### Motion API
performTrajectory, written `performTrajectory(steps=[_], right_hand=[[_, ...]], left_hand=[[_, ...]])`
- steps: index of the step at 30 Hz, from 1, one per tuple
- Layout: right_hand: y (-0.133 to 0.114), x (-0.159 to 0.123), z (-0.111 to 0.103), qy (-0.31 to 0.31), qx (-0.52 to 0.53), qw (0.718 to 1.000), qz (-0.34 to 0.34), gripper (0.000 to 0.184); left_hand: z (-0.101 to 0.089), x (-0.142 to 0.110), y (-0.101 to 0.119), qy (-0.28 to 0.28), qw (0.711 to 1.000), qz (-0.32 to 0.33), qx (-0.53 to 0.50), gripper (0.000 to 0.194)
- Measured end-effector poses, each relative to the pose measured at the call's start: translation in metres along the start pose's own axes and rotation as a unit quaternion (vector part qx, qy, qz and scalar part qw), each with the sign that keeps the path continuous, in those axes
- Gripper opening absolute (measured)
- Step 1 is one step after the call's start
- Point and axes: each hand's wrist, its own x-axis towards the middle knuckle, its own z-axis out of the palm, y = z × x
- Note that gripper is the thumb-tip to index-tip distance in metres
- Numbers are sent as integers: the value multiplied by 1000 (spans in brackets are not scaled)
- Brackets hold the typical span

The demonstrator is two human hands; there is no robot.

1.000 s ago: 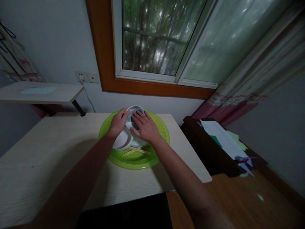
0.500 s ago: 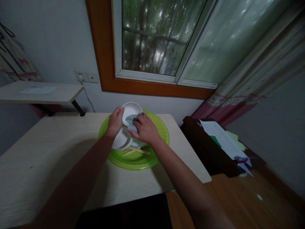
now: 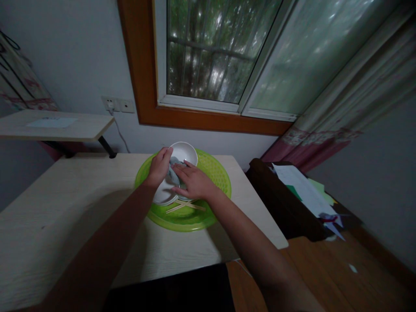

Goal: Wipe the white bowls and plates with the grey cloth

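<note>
A white bowl [image 3: 184, 151] is tilted toward me above a round green basket [image 3: 216, 171]. My left hand [image 3: 158, 167] grips the bowl's left rim, thumb on the near side. In my right hand [image 3: 195, 181] is a grey-blue cloth [image 3: 174, 173], pressed against the bowl's lower left part with the fingers fairly straight. Below the hands, white dishes [image 3: 164, 193] lie stacked in the basket. Light wooden chopsticks [image 3: 191, 205] rest crossed in front of them. My right hand and the cloth hide part of the dishes.
The basket stands on a pale wooden table [image 3: 107, 242]. A raised shelf [image 3: 58, 125] with a paper on it is at left. Behind is a wall with sockets [image 3: 117, 105] and a window. To the right, a dark brown piece of furniture [image 3: 276, 199] holds papers.
My right hand and the cloth have moved left across the bowl, and its fingers have straightened. The bowl has shifted slightly right and down, still in my left hand.
</note>
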Motion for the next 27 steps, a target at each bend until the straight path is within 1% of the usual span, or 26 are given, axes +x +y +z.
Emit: performTrajectory(steps=[3,7,11,15,19,23,27], right_hand=[[0,1,3,-5,-20,1000,5,79],[1,2,9,0,-43,999,23,82],[2,1,15,14,-60,997,55,83],[3,0,18,38,-78,992,93,80],[4,1,17,53,-95,987,116,77],[3,5,12,50,-118,983,127,73],[0,8,5,22,-115,986,117,55]], left_hand=[[2,-2,2,-23,1000,6,-2,39],[4,-2,2,-54,998,12,-36,36],[6,-2,2,-81,994,28,-65,36],[5,-4,6,-93,993,34,-62,39],[3,-5,9,-81,995,24,-50,38],[1,-2,6,-43,999,8,-31,36],[0,1,2,-5,1000,-6,-30,38]])
